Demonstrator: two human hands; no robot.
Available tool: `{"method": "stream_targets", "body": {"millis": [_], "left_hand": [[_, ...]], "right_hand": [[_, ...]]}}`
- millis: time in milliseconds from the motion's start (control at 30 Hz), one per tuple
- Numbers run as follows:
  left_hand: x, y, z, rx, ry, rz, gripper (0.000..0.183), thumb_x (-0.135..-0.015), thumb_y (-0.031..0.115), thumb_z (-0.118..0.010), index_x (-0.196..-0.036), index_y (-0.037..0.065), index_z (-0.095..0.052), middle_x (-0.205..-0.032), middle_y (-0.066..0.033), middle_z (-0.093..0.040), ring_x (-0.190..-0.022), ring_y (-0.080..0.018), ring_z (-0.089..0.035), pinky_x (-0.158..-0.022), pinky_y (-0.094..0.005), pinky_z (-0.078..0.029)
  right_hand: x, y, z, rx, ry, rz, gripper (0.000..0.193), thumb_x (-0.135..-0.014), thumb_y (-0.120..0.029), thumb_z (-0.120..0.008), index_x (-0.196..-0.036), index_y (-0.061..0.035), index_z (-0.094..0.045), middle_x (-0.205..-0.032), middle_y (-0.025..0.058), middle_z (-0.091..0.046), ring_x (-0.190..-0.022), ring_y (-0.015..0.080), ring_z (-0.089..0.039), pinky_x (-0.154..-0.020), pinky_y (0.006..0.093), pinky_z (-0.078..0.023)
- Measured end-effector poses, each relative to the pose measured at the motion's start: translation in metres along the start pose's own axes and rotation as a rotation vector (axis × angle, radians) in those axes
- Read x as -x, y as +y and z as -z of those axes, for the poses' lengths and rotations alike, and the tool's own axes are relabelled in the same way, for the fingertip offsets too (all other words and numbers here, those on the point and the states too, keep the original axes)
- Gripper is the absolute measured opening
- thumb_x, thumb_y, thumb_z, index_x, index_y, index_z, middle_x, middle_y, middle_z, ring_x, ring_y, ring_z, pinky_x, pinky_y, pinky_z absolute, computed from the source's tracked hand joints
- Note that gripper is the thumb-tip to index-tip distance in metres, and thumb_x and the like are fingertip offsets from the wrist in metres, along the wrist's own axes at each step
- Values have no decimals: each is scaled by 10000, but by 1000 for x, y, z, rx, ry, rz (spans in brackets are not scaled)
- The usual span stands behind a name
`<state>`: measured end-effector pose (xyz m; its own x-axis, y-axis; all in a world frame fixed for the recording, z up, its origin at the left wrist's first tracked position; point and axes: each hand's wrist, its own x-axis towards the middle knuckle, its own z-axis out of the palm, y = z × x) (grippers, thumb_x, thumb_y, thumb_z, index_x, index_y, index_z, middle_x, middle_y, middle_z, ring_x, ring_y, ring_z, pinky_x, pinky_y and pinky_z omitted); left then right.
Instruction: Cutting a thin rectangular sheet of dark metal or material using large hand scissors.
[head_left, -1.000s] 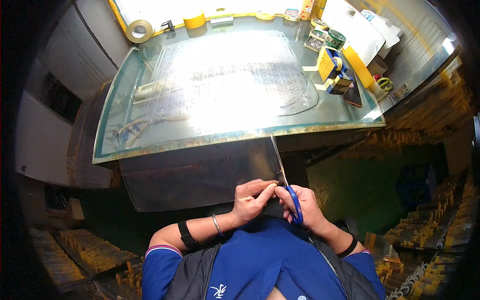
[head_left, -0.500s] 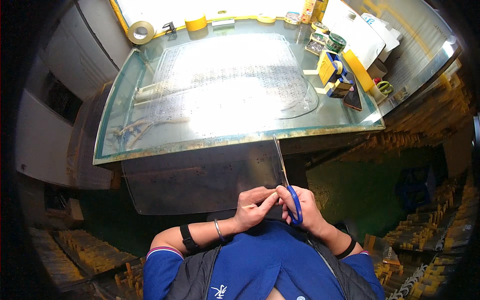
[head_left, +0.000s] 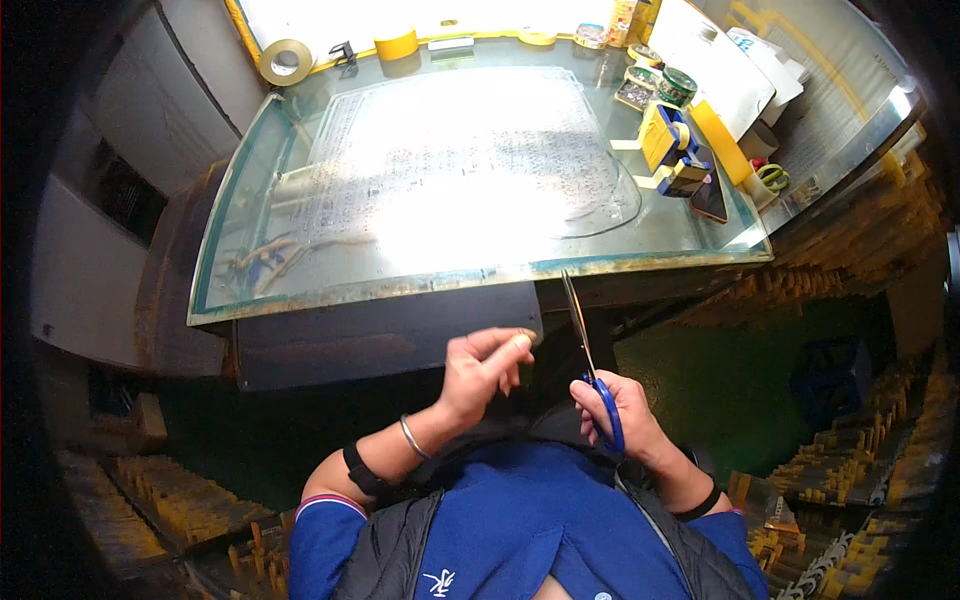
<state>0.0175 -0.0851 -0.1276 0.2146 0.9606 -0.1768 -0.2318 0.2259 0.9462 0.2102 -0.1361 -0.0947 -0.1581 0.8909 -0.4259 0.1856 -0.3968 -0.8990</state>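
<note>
My left hand [head_left: 480, 375] is closed in a pinch at the right-hand corner of a thin, dark-looking see-through sheet [head_left: 380, 335]. That sheet hangs in front of the table's near edge; a small yellowish bit shows at the fingertips, too small to name. Scissors [head_left: 607, 415] with blue handles are in my right hand [head_left: 630, 405]. Their long blades point up and away, nearly together, with the tips close to the table edge. The two hands are apart.
A lit glass-topped table [head_left: 480, 266] carries a printed clear film [head_left: 350, 130]. At its right stand a blue-and-yellow tape dispenser [head_left: 665, 140], a phone [head_left: 709, 195] and round tins [head_left: 677, 86]. Tape rolls [head_left: 286, 62] line the back. A blue crate [head_left: 832, 375] sits on the green floor.
My left hand has moved up and away from my right, and the see-through sheet's lower edge has risen with it. The scissors have shifted slightly right.
</note>
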Motion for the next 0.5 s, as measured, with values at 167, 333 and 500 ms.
{"method": "stream_targets", "body": {"millis": [167,333,500], "left_hand": [[-7,2,13,162,24,153,290,-838,227,-616,-1008,-8,-620,-740,-61,-618,-507,-75,-529,-411,-187,-400],[-10,7,12,260,90,170,226,-843,254,-611,-814,30,-616,-666,-35,-582,-462,-75,-488,-402,-185,-371],[-8,14,10,307,71,195,198,-844,232,-611,-812,37,-618,-648,-22,-573,-454,-67,-483,-397,-180,-364]], "right_hand": [[-7,32,17,95,-138,-180,383,-840,-403,-594,-702,-50,-538,-553,12,-515,-479,79,-512,-454,223,-414],[-14,30,16,60,-284,-153,359,-846,-384,-592,-720,-50,-553,-568,8,-519,-485,69,-502,-455,216,-403],[-18,19,16,11,-309,-120,305,-850,-323,-598,-716,-54,-546,-583,-10,-520,-490,53,-496,-462,201,-405]]}}
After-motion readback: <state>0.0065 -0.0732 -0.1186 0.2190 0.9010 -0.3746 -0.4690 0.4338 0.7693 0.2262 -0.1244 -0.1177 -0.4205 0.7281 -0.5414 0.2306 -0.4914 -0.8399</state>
